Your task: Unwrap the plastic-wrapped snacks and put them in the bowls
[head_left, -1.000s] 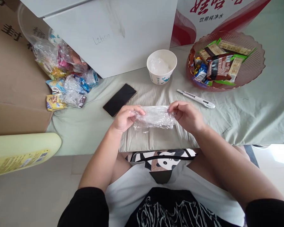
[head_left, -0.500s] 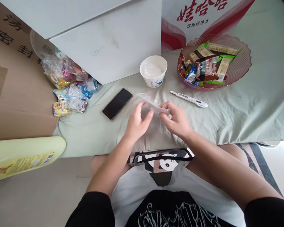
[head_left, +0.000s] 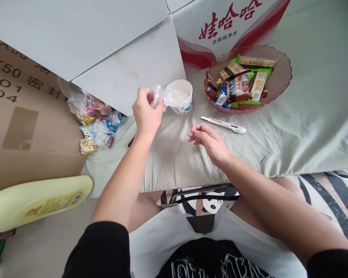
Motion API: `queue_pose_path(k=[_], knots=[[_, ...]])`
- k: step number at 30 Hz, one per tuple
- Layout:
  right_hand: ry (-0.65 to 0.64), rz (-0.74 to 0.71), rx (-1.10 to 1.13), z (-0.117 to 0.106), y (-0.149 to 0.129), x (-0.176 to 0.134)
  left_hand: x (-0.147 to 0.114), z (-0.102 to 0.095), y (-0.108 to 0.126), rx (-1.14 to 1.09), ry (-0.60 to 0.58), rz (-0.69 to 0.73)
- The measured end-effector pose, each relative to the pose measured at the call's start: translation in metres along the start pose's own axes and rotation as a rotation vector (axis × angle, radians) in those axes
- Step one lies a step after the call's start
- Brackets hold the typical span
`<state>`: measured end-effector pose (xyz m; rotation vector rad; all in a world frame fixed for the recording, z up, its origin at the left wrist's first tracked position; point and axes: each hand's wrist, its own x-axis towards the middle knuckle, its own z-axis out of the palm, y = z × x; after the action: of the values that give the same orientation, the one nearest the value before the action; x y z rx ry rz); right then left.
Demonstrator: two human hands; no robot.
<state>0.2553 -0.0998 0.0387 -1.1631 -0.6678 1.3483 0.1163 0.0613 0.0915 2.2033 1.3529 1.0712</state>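
Note:
Pinched in my left hand [head_left: 147, 110] is a crumpled clear plastic wrapper [head_left: 159, 95], held at the left rim of a white paper bowl [head_left: 183, 108]. Part of the wrapper overlaps the bowl's opening, and something clear or whitish shows inside. My right hand [head_left: 209, 143] hovers over the cloth with loosely curled fingers apart and nothing in them. Just beyond it lies a white utility knife [head_left: 224, 124]. My left forearm covers nearly all of the phone; only a dark corner [head_left: 130, 142] shows.
A pink scalloped glass bowl [head_left: 281, 87] of wrapped snacks stands at the back right. White cartons [head_left: 127, 73] rise behind the paper bowl. Several snack packets [head_left: 97, 125] lie at left beside a brown carton [head_left: 46, 154]. A pale yellow bottle [head_left: 43, 199] is at the near left.
My left hand has carried the clear wrapper up and left to the paper bowl. My right hand has let go of it and stayed near its place. The view has shifted a little.

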Motion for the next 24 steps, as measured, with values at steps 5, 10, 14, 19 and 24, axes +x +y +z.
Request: queue_pose_path(k=[5, 10, 14, 19, 24], knots=[[-0.008, 0.039, -0.025, -0.001, 0.0, 0.007, 0.065, 0.054, 0.015, 0.4, -0.413, 0.066], [-0.02, 0.029, -0.072, -0.007, 0.003, 0.013, 0.106, 0.1, 0.004, 0.473, -0.981, -0.051], [-0.006, 0.036, -0.076, -0.014, 0.004, 0.014, 0.089, 0.068, -0.006, 0.232, -0.785, 0.159], [0.071, 0.006, -0.181, -0.012, 0.012, 0.008, -0.008, -0.025, -0.038, 0.12, -0.403, 0.125], [0.145, -0.137, -0.536, 0.001, 0.033, -0.002, -0.062, -0.097, -0.126, 0.199, -0.099, -0.151]])
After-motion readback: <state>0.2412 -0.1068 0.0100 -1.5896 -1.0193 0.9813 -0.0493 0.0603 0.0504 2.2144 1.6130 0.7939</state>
